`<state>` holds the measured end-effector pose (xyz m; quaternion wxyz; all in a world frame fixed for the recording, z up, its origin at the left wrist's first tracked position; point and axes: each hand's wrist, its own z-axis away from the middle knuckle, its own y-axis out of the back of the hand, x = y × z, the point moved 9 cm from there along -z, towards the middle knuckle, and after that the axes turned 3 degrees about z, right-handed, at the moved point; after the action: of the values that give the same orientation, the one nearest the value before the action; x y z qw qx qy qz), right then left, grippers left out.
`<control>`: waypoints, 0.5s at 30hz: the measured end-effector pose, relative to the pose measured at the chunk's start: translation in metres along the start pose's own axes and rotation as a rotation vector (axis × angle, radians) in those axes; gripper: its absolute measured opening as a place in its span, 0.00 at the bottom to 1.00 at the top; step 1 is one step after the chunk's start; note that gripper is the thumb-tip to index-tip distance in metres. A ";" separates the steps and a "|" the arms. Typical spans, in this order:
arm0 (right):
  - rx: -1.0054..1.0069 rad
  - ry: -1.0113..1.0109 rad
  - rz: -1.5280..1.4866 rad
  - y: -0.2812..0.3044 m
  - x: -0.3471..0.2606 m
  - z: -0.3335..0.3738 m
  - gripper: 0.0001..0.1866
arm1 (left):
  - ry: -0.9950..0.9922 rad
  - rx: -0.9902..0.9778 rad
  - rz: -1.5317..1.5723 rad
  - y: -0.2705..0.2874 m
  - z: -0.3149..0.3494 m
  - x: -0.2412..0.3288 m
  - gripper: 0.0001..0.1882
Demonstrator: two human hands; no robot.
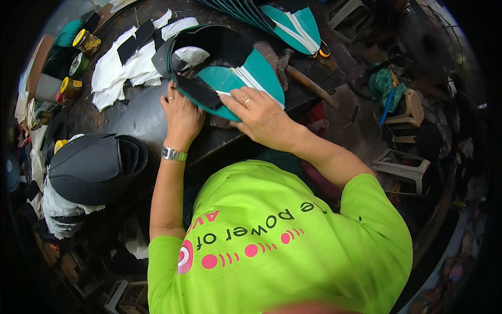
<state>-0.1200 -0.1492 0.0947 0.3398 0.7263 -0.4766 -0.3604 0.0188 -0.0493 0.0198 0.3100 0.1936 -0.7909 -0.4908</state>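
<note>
- A curved teal-and-black piece, smooth and sheet-like with a hollow dark inside, sits at the table's near edge, between the two hands.
- The right hand, wearing a ring, is clamped on its near rim, fingers over the top and thumb below.
- The left hand touches the rim further left; its fingertips are partly hidden, so I cannot tell whether they grip. The hands are apart.
- Narrow white strips run straight across the teal face.
- Just right of it lies a hammer with a rounded wooden handle.
- Beyond is a fanned stack of similar teal pieces.
- Crumpled, frayed white cloth spreads on the dark, worn tabletop.
- At left, matt black domed shapes nest together, near yellow-lidded jars.
</note>
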 end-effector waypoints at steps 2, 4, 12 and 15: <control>-0.019 0.004 -0.041 -0.012 -0.004 0.004 0.26 | -0.008 0.030 0.118 -0.001 0.009 -0.014 0.36; -0.013 -0.003 -0.140 -0.009 -0.001 0.010 0.26 | -0.053 0.013 0.176 -0.004 0.018 -0.019 0.36; 0.191 -0.392 0.221 0.053 0.096 0.071 0.18 | -0.057 -0.011 0.155 0.000 0.033 -0.019 0.39; 0.140 -0.475 0.181 0.041 0.137 0.103 0.24 | -0.031 0.005 0.158 0.005 0.046 -0.019 0.40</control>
<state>-0.1862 -0.3060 0.0498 0.1981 0.5976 -0.6298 -0.4550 0.0014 -0.0059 0.0036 0.3348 0.1239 -0.8097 -0.4657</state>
